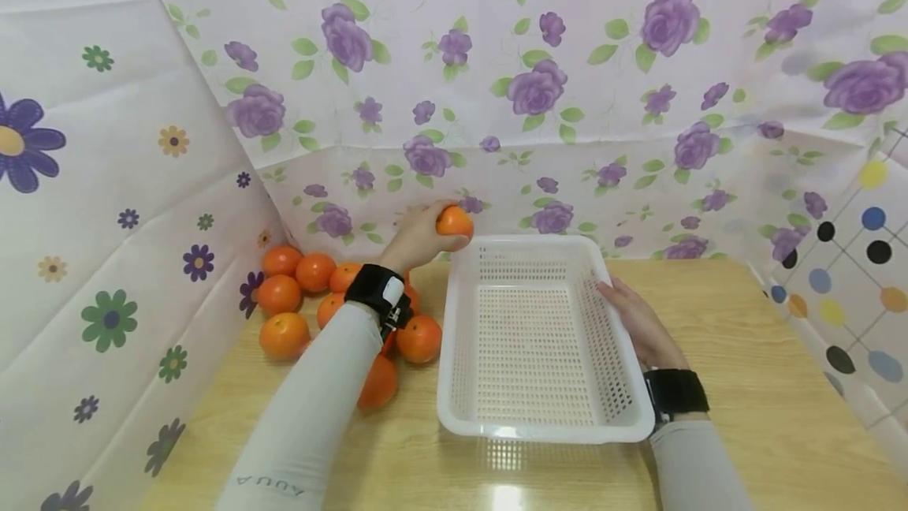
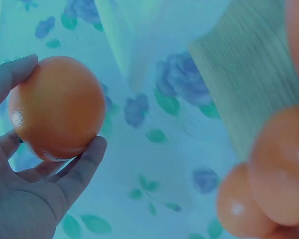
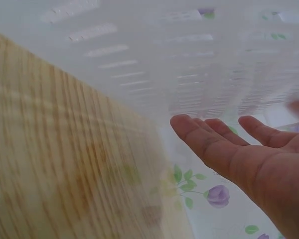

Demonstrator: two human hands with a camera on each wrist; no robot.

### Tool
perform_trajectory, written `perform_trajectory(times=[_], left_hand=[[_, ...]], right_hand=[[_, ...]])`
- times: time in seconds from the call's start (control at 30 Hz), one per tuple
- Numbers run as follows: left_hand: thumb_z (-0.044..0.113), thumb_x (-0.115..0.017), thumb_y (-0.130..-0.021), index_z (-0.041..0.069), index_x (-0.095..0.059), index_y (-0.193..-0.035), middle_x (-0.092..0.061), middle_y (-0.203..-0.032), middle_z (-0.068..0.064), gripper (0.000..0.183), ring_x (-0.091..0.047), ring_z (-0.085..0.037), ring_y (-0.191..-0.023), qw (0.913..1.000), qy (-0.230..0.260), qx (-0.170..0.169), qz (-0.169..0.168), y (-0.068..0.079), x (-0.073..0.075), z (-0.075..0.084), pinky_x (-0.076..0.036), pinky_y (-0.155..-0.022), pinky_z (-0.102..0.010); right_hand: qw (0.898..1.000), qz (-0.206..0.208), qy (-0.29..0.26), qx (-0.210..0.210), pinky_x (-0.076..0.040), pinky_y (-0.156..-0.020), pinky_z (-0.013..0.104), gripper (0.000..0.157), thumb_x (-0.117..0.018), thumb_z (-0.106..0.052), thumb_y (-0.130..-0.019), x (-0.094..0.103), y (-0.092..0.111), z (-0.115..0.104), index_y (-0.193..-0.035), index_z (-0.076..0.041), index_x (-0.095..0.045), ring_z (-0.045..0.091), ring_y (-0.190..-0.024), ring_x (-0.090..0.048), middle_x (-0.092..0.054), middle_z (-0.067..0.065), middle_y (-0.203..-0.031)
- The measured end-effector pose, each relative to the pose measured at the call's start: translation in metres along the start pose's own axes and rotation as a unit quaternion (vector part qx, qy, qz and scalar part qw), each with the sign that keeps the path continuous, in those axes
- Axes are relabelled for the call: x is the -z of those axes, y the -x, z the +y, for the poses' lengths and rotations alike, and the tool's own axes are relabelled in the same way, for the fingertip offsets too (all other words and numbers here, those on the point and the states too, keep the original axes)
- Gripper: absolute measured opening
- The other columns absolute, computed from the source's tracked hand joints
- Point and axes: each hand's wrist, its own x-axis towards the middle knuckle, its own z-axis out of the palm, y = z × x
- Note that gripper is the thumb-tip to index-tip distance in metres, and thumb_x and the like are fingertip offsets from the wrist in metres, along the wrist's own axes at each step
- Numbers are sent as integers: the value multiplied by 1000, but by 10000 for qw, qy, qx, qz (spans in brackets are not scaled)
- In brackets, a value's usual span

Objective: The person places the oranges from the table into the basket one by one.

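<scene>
In the head view my left hand [image 1: 420, 237] holds an orange [image 1: 455, 222] above the far left corner of a white plastic basket [image 1: 546, 434]. The left wrist view shows thumb and fingers spread round that orange [image 2: 60, 107]. My right hand [image 1: 641, 323] grips the right rim of the basket, thumb over the edge. Seen from the right wrist, its fingers [image 3: 214, 144] lie under the perforated basket [image 3: 139, 59], which is raised off the wooden table on the near side. No fruit shows inside the basket.
Several oranges [image 1: 284, 336] lie grouped on the wooden table [image 1: 738, 337] left of the basket, partly hidden by the left forearm. A flowered sheet [image 1: 440, 85] hangs behind the table, with patterned sheets at both sides.
</scene>
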Motion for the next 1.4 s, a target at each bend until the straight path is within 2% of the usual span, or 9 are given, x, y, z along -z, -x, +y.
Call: perform_trajectory(times=[0.13, 0.27, 0.53, 0.7, 0.87, 1.1, 1.4], left_hand=[[38, -76, -95, 20, -43, -159, -48, -147, -19, 74, -54, -33, -124, 9997, 33, -244, -93, -5, -4, 18, -48, -102, -50], [37, -77, -95, 19, -45, -157, -49, -149, -16, 72, -54, -31, -125, 9985, -4, -506, -192, -11, -13, 34, -48, -103, -46], [36, -75, -97, 21, -41, -159, -49, -145, -14, 72, -56, -29, -123, 9961, 151, -631, -597, -16, -38, 59, -49, -102, -46], [36, -74, -97, 23, -40, -160, -48, -142, -16, 72, -56, -29, -120, 9952, 209, -647, -705, -19, -50, 70, -50, -101, -47], [38, -75, -97, 23, -39, -161, -49, -140, -15, 75, -54, -27, -120, 9938, 231, -707, -824, -23, -61, 75, -50, -101, -45], [37, -76, -96, 22, -40, -161, -48, -140, -15, 76, -55, -26, -118, 9938, 363, -587, -870, -23, -77, 76, -51, -99, -45], [35, -76, -96, 21, -43, -159, -46, -149, -14, 72, -54, -28, -126, 9920, 474, -599, -1006, -24, -102, 74, -51, -100, -44]], right_hand=[[10000, 8, 63, 42, -54, -97, 55, 71, -41, -51, -110, 0, 0, -3, -169, -24, -11, 48, -136, -47, -35, 29, -159], [10000, 59, 55, 43, -54, -95, 54, 70, -41, -51, -111, -1, 0, -5, -169, -24, -12, 45, -134, -50, -35, 29, -158], [10000, -15, -42, 0, -53, -96, 58, 68, -40, -49, -111, -2, 0, -5, -168, -25, -12, 45, -133, -50, -35, 29, -157], [10000, -1, -12, 13, -53, -96, 57, 68, -41, -50, -111, 0, 1, -7, -168, -25, -12, 43, -133, -51, -35, 29, -157], [9999, 79, 124, 20, -55, -94, 54, 69, -41, -50, -111, 4, 3, -11, -168, -24, -13, 38, -127, -57, -38, 29, -154], [9999, 88, 43, -43, -55, -93, 54, 68, -41, -50, -111, 0, 4, -8, -168, -22, -16, 40, -127, -56, -39, 29, -152], [9998, 189, -41, -12, -56, -92, 54, 65, -41, -48, -111, -6, 3, 0, -166, -20, -21, 42, -125, -58, -43, 30, -148]])
